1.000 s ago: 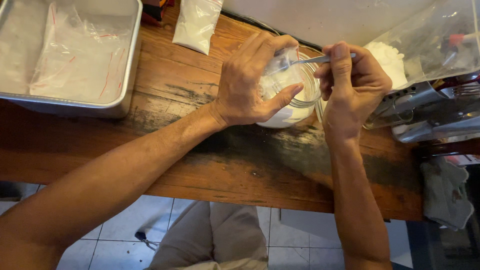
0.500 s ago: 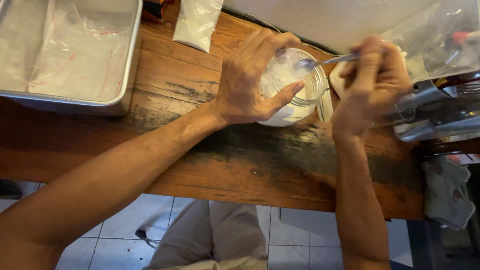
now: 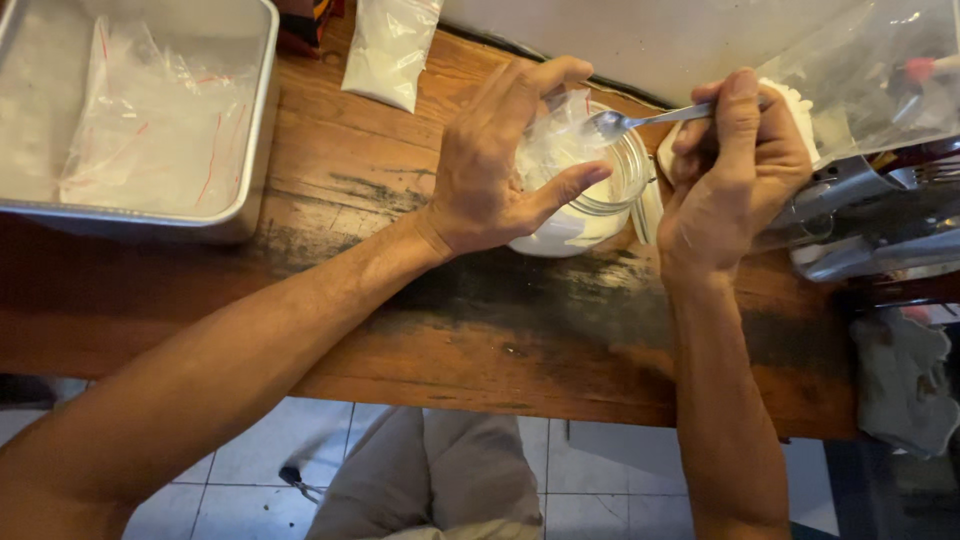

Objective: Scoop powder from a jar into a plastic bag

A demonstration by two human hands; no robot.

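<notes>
View from above of a worn wooden bench (image 3: 330,190) w/ two bare arms reaching in. The left hand (image 3: 500,165) is wrapped around a glass jar (image 3: 610,190) of white powder near the bench's far edge, fingers curled on a small clear plastic bag (image 3: 555,140) held open at the jar's mouth. The right hand (image 3: 730,170) has its fingers closed on the handle of a metal spoon (image 3: 640,120), bowl end over the jar rim, next to the bag. Vs. half a sec ago, the spoon sits a bit flatter and the right hand is lower and less blurred; left hand and jar have barely moved. At far left, a metal tray (image 3: 255,120) holds empty clear bags; a filled powder bag (image 3: 385,50) lies between tray and jar. A large clear bag (image 3: 870,70) sits at right.
</notes>
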